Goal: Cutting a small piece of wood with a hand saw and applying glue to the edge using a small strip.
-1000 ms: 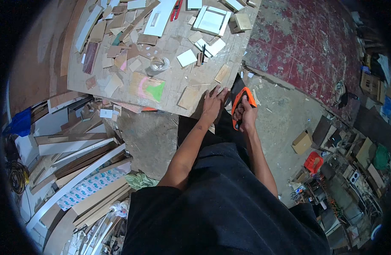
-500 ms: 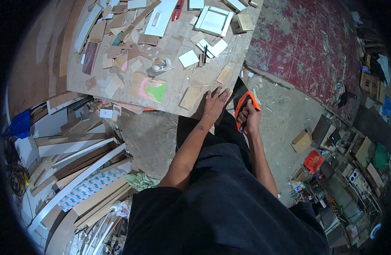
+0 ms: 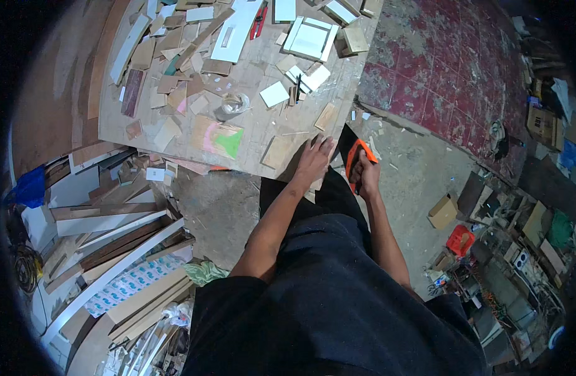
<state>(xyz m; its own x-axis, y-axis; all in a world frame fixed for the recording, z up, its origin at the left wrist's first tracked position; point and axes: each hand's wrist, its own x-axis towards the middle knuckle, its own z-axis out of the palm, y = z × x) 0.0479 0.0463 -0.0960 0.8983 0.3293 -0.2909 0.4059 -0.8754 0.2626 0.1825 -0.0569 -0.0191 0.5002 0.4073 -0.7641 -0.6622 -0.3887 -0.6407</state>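
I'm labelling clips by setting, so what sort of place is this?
Most likely a woodworking shop: there's an orange-handled handsaw by the worktable, wood offcuts lie scattered over the tabletop, and boards are piled at the left.

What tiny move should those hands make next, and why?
Probably a short, gentle stroke of the orange-handled saw: the right hand grips its handle, its blade is by the edge of the table, and the left hand lies palm down nearby, seemingly bracing. Whether the blade touches anything is hard to tell.
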